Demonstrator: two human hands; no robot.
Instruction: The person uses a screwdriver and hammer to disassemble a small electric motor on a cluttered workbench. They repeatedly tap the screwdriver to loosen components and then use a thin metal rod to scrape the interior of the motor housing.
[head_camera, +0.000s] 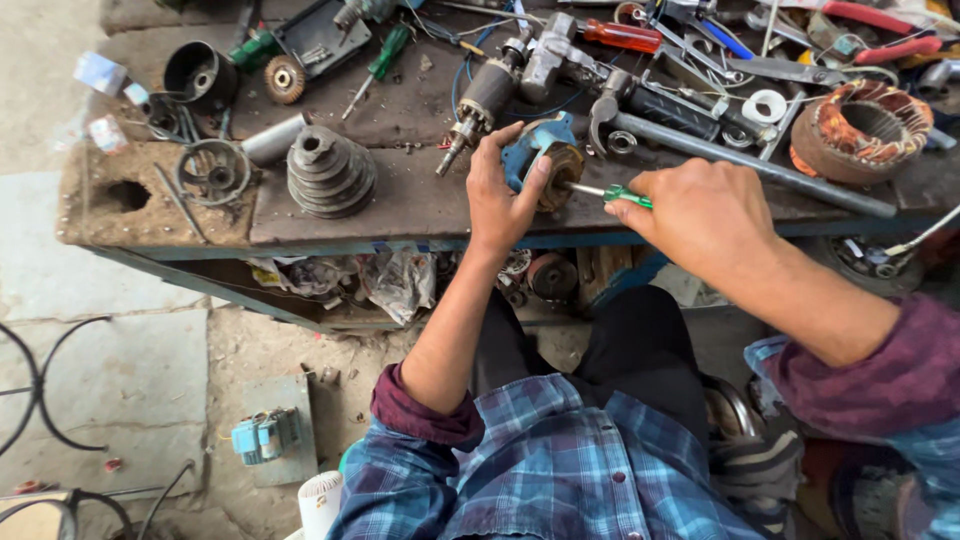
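My left hand (503, 195) grips a small blue motor housing (540, 152) with copper windings showing at its open end, steadying it on the worn wooden workbench (410, 205). My right hand (700, 212) holds a green-handled screwdriver (622, 194), its metal tip pointing left into the open end of the housing. Both sleeves are blue plaid with maroon cuffs.
A grey stepped pulley (328, 172), a motor armature (482, 100), a large copper-wound stator (862, 128), a long hammer (720, 150), an orange-handled screwdriver (620, 35), pliers and wires crowd the bench. A hole (125, 195) marks its left end. Scrap sits below.
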